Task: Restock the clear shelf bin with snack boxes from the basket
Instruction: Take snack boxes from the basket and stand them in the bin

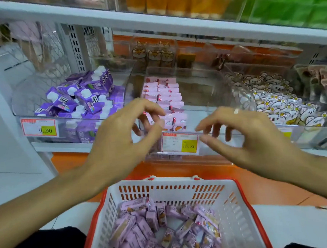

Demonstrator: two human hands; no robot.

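With the left hand (120, 139) and right hand (243, 135) empty, fingers loosely spread before the clear shelf bin (196, 109), the pink snack boxes (162, 221) in the basket (242, 211) look light and rigid; grasp across flat sides.

White store shelving (170, 23) with an orange base (67, 160) stands on pale floor tiles (296, 229).

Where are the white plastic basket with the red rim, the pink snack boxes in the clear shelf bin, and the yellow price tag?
white plastic basket (183, 187), head view, far slotted wall.
pink snack boxes (168, 96), head view, stacked row's middle.
yellow price tag (189, 146), head view, number patch.
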